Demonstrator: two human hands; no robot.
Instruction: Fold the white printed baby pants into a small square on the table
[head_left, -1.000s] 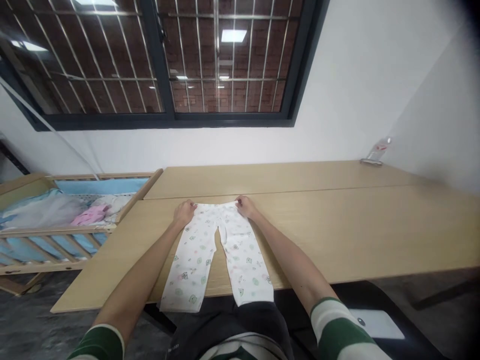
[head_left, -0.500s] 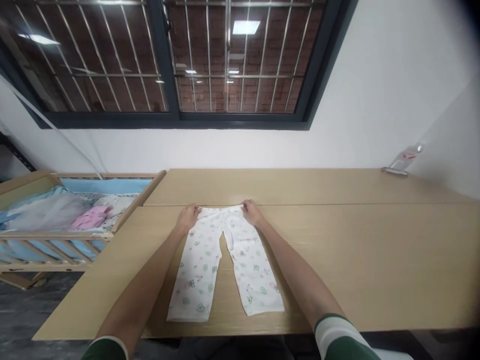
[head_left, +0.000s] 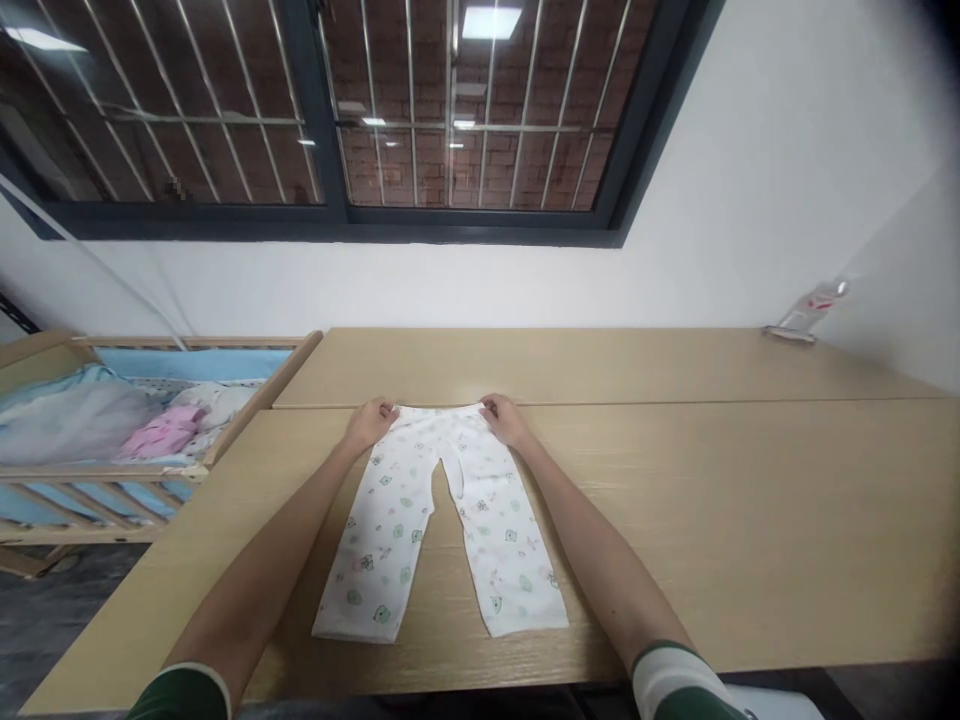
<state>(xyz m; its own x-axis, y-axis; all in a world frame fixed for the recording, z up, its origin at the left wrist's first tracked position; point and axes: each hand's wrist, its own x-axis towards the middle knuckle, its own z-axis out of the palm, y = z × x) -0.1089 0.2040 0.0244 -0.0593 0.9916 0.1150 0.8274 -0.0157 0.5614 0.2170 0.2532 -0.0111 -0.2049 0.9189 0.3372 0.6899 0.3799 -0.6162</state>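
A pair of white baby trousers (head_left: pixel 495 510) with small green and pink prints lies spread on the wooden table (head_left: pixel 712 520), waistband at the far end and legs apart toward me. My left hand (head_left: pixel 370 424) pinches the left corner of the waistband. At the right corner, my right hand (head_left: pixel 504 418) grips the waistband between thumb and fingers. The waistband runs fairly straight between the two hands, near the seam in the tabletop.
A wooden cot (head_left: pixel 259 400) with blue lining stands left of the table; inside are white bedding and a pink cloth (head_left: pixel 165 430). A clear plastic bottle (head_left: pixel 814 305) rests at the back right. Behind the table is a wall with a barred window (head_left: pixel 480 225).
The left trouser leg's hem has shifted left, so the legs sit wider apart. Both hands keep hold of the waistband. The camera view has tilted and shifted slightly.
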